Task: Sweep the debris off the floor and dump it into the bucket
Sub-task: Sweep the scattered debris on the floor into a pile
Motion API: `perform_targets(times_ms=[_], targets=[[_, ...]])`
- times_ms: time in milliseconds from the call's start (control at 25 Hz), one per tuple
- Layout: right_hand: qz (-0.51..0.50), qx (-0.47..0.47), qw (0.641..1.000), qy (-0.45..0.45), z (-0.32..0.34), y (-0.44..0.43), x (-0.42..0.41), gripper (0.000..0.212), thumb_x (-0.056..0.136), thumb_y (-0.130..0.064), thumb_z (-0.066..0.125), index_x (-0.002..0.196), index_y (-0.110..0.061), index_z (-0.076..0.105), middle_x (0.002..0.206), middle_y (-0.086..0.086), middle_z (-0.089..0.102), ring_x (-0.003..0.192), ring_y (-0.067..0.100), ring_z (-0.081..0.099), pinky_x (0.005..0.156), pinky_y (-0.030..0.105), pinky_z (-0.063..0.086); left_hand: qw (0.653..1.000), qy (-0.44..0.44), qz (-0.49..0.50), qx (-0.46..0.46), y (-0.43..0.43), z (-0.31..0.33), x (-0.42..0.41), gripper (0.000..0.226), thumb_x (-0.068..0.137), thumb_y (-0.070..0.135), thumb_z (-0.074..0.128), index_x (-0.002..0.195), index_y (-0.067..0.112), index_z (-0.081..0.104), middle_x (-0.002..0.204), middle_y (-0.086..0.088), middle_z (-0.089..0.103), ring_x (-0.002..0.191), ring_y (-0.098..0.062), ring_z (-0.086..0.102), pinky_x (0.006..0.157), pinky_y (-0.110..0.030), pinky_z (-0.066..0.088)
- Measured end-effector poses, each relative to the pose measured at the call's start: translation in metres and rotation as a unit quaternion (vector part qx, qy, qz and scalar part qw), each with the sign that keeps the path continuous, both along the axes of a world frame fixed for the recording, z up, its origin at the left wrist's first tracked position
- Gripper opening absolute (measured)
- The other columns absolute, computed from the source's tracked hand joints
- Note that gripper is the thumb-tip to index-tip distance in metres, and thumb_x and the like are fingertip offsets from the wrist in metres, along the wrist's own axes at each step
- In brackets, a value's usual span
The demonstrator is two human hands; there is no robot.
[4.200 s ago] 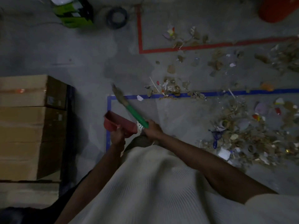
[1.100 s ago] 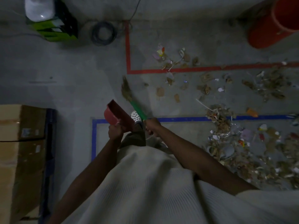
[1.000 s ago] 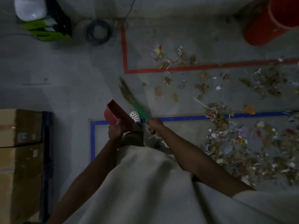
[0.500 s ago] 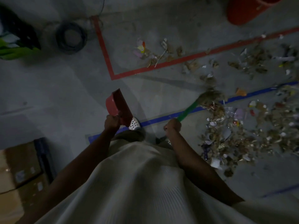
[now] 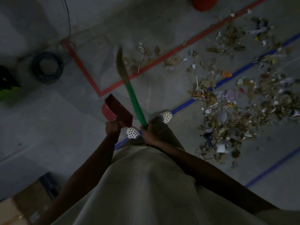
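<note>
So the right hand (image 5: pixel 150 133) has its fingers wrapped tight around the bottom end of the broom's green handle (image 5: pixel 135 103), and the broom (image 5: pixel 128 85) angles up and away from the body with the bristle end (image 5: pixel 121 62) blurry, sitting over the floor right by the red tape line (image 5: pixel 162 58). The left hand (image 5: pixel 112 127) is closed around the grip of a red dustpan (image 5: pixel 116 111), which is held up off the floor and tilted, just beside the broom handle but not touching it as far as I can tell.

Below the hands you can see two white clogs with holes (image 5: pixel 166 116), one either side of a blue tape line (image 5: pixel 183 105) on the concrete floor (image 5: pixel 48 120).

The debris (image 5: pixel 227 114) is all off to the right: a big messy pile of dry leaves, paper scraps and bits of plastic spread across the blue line, with a thinner scatter reaching up past the red tape. The bristles are near that thin scatter, well apart from the main pile.

The red bucket (image 5: pixel 204 4) is way up at the top edge, only its bottom part showing. There's a coil of black cable (image 5: pixel 47 66) far left, something lime green (image 5: pixel 9 93) at the left edge, and a cardboard box (image 5: pixel 21 207) bottom left. Pretty dark overall.
</note>
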State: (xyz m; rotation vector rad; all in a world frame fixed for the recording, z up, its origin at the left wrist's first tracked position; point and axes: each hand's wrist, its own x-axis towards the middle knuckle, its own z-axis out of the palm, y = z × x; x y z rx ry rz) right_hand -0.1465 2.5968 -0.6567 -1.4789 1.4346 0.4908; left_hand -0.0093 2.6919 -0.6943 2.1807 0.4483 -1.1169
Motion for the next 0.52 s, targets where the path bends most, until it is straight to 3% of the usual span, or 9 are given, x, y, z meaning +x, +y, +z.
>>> perform_targets(times_ms=[80, 200, 320, 440, 520], targets=[[0.027, 0.041, 0.999, 0.006, 0.001, -0.016, 0.002, 0.048, 0.103, -0.035, 0.052, 0.132, 0.004, 0.053, 0.129, 0.023, 0.061, 0.120, 0.039, 0.059, 0.088, 0.034, 0.044, 1.000, 0.009, -0.002, 0.026, -0.001, -0.004, -0.002, 0.066, 0.097, 0.050, 0.053, 0.127, -0.009, 0.053, 0.125, -0.028, 0.060, 0.115, -0.048, 0.058, 0.098, -0.055, 0.049], [0.054, 0.168, 0.984, 0.030, 0.014, -0.044, -0.005, 0.053, 0.103, -0.035, 0.049, 0.140, 0.003, 0.047, 0.136, 0.024, 0.058, 0.122, 0.038, 0.059, 0.098, 0.039, 0.049, 0.998, -0.002, -0.021, 0.056, 0.000, -0.006, -0.003, 0.061, 0.100, 0.043, 0.049, 0.128, -0.011, 0.053, 0.127, -0.031, 0.059, 0.115, -0.048, 0.058, 0.098, -0.055, 0.049], [0.076, 0.135, 0.986, 0.058, 0.023, -0.074, -0.027, 0.070, 0.094, -0.056, 0.047, 0.149, -0.014, 0.038, 0.138, 0.009, 0.056, 0.123, 0.029, 0.057, 0.106, 0.041, 0.046, 0.997, -0.004, -0.013, 0.080, -0.010, -0.004, -0.009, 0.060, 0.101, 0.042, 0.048, 0.129, -0.010, 0.052, 0.129, -0.031, 0.058, 0.116, -0.047, 0.057, 0.099, -0.054, 0.048], [-0.079, 0.108, 0.984, 0.117, 0.018, -0.091, -0.030, 0.045, 0.107, -0.033, 0.040, 0.135, 0.000, 0.054, 0.130, 0.020, 0.063, 0.117, 0.035, 0.061, 0.097, 0.039, 0.049, 0.995, 0.008, -0.041, 0.087, -0.025, -0.005, -0.020, 0.061, 0.102, 0.043, 0.046, 0.133, -0.009, 0.049, 0.132, -0.030, 0.056, 0.120, -0.045, 0.056, 0.102, -0.052, 0.046], [-0.159, 0.100, 0.974, 0.128, 0.022, -0.093, -0.027, 0.040, 0.108, -0.023, 0.040, 0.129, 0.006, 0.056, 0.132, 0.023, 0.061, 0.121, 0.035, 0.060, 0.098, 0.037, 0.047, 0.993, 0.017, -0.076, 0.088, -0.034, -0.004, -0.023, 0.057, 0.100, 0.041, 0.050, 0.129, -0.008, 0.051, 0.128, -0.028, 0.059, 0.118, -0.043, 0.058, 0.100, -0.051, 0.047]])
